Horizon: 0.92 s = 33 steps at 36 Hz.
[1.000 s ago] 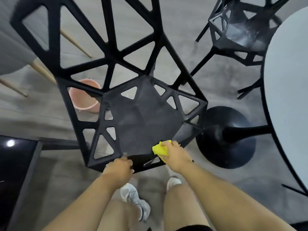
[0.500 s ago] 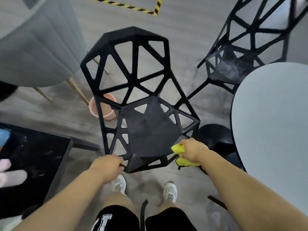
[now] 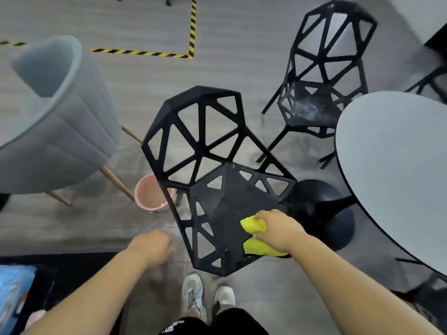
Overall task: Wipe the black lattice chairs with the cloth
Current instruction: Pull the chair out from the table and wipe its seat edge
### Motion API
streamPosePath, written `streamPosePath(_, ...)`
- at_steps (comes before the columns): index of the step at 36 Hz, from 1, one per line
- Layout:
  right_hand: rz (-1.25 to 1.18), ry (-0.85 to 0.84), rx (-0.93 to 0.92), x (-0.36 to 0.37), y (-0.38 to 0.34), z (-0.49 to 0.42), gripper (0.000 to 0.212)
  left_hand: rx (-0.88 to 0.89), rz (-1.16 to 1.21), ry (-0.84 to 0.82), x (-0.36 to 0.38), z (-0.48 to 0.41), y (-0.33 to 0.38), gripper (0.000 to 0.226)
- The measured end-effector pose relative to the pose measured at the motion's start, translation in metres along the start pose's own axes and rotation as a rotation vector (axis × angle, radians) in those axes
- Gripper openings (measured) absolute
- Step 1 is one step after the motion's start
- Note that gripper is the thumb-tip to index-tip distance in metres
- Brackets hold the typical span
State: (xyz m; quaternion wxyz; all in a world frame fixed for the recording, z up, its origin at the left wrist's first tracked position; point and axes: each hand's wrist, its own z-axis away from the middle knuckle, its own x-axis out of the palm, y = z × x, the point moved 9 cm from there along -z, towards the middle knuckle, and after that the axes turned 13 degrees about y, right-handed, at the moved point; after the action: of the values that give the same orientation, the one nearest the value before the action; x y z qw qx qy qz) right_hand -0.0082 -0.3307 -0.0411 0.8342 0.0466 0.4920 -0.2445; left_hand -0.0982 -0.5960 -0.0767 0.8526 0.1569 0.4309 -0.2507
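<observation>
Right hand [image 3: 278,232] grips the cloth [image 3: 254,226] on the seat front of the centre chair [image 3: 225,197]. Left hand [image 3: 152,246] hangs loosely curled, holding nothing, just left of it. Bucket [image 3: 147,192] stands centre left behind the chair; its contents are unclear.

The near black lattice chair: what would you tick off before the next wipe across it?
1. Cloth in hand: ok. The right hand grips the yellow cloth.
2. Cloth on the chair: ok. It lies at the front right of the near black lattice chair seat.
3. Chair steadied: not ok. The left hand is beside the seat, not touching it.
4. Near seat clean: cannot tell. The surface is too dark.
5. Far black lattice chair: not ok. Whitish specks show on its seat.
6. Pink bucket: ok. It stands upright on the floor.
</observation>
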Motion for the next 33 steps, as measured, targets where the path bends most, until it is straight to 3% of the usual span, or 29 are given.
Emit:
streamPosePath(15,-0.109,0.258,0.126,-0.064,0.000,-0.001,0.053,0.045,0.140,0.234,-0.096,-0.034,-0.026,0.022)
streamPosePath(22,-0.129,0.243,0.179,-0.069,-0.033,-0.037,0.054,0.210,0.015,0.465,-0.170,-0.091,-0.066,0.032)
streamPosePath(26,-0.163,0.260,0.249,-0.079,-0.057,-0.070,0.055,0.362,-0.049,0.647,-0.220,-0.127,-0.089,0.050)
streamPosePath(33,-0.237,0.270,0.315,-0.095,-0.105,-0.107,0.052,0.618,-0.310,0.651,-0.264,-0.182,-0.097,0.076)
